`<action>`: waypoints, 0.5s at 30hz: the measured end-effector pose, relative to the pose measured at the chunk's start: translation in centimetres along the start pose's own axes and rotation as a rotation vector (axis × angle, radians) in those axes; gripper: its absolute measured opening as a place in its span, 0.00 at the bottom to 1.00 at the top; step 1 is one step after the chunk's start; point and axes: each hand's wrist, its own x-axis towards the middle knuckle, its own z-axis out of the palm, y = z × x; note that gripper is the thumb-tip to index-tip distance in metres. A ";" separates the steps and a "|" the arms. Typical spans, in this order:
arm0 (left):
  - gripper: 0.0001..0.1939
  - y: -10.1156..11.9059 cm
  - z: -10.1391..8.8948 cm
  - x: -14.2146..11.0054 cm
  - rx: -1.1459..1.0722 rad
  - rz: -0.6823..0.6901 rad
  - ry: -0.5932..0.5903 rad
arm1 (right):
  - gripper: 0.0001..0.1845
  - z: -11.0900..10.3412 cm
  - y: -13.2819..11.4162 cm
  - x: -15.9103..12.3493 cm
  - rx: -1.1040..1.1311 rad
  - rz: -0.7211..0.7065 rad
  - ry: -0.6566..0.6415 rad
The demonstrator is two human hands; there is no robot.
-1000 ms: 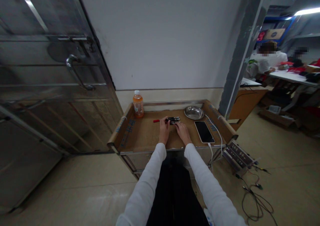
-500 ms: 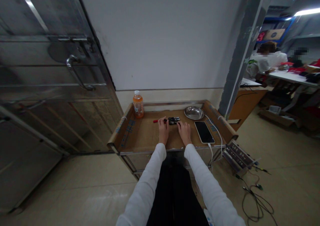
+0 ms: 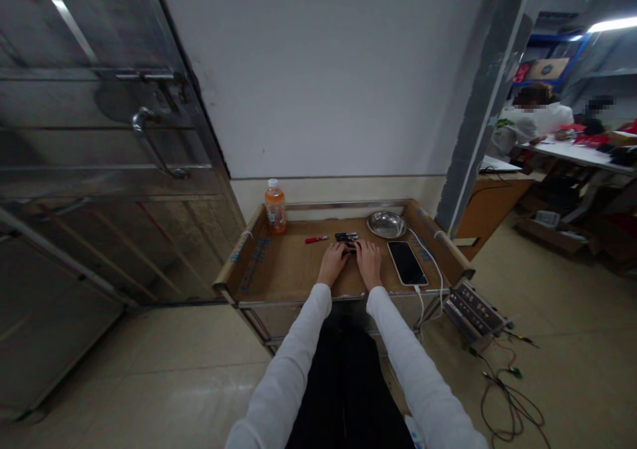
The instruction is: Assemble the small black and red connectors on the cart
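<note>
Dark pens (image 3: pixel 346 237) lying in a small cluster left of the steel dish (image 3: pixel 387 225), slightly nearer the body than that dish, on the cardboard-covered cart top (image 3: pixel 283 270). Long axis roughly sideways, one end toward the dish, so crosswise to the reach of both hands. Set just beyond the fingertips rather than beneath the palms, with the right hand (image 3: pixel 369 262) nearer the dish-side end and the left hand (image 3: pixel 334 262) nearer the end farther from the dish; in judgement, that crosswise lie past the fingertips likely to matter most. On the near side of the cluster, among the fingertips, a slim dark piece (image 3: pixel 350 249), largely covered; probably another pen, but too small to be sure. Fingers of both hands bent downward, the two sets of fingertips close to each other; impossible to tell from this view, pinched on that piece or merely touching. Farther left of the dish, apart from the cluster, a red pen (image 3: pixel 316 239), also sideways, clear of both hands. Nearer the body than the dish and slightly right, a phone (image 3: pixel 407 263). Well left of the dish, an upright bottle (image 3: pixel 275 209).
</note>
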 end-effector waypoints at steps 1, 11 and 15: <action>0.04 -0.1 0.0 0.0 0.016 -0.006 0.005 | 0.18 0.0 0.0 0.0 0.005 -0.006 -0.002; 0.07 0.0 0.1 0.2 0.034 -0.108 0.135 | 0.17 0.2 0.1 -0.1 0.042 -0.032 -0.057; 0.12 0.0 -0.4 -1.2 0.050 -0.092 0.083 | 0.18 0.4 0.2 -0.1 0.046 0.000 -0.037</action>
